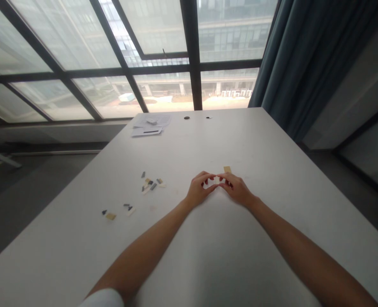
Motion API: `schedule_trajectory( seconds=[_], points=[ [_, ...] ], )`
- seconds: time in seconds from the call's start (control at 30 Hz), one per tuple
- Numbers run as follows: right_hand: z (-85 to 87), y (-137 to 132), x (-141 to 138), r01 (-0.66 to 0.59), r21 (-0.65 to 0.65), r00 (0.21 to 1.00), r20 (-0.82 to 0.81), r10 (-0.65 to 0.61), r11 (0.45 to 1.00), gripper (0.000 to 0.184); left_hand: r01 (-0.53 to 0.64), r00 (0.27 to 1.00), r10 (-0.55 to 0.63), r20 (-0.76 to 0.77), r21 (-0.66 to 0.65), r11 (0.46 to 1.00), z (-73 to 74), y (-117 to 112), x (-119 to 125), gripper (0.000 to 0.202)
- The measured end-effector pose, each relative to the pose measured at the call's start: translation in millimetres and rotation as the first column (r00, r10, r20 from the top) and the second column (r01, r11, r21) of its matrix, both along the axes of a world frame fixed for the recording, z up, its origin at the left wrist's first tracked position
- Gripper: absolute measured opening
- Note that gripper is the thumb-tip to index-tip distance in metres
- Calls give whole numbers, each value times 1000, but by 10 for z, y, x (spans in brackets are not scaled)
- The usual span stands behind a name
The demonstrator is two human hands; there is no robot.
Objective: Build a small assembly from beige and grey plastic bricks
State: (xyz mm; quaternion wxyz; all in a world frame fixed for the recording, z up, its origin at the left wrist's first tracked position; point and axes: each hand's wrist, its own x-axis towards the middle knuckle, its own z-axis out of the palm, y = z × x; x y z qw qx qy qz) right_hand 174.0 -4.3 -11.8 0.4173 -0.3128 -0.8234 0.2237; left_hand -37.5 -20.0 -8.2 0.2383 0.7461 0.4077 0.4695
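Note:
Between my two hands is a small cream-white toy building brick [217, 181], held just above the white table. The thumb and fingertips of my left hand [201, 187] pinch its left side. On its right side, the thumb and fingers of my right hand [236, 187] grip it in the same way. Whether it is one piece or two pressed together is too small to tell. Right behind my right hand lies a tan studded plate [227, 169], its near edge partly hidden by the fingers.
Several loose grey, tan, black and white pieces [153, 186] lie scattered to the left. Nearer me are a tan piece [111, 216], a black piece [104, 212] and a white piece [131, 211]. Papers [147, 131] rest at the table's far left, before the window.

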Motion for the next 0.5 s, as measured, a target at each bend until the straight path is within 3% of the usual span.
schedule_trajectory(
  seconds=[0.5],
  points=[
    [-7, -7, 2, 9, -4, 1000, 9, -9, 1000, 28, 3, 1000, -3, -8, -3, 1000, -18, 3, -5, 33]
  ],
)
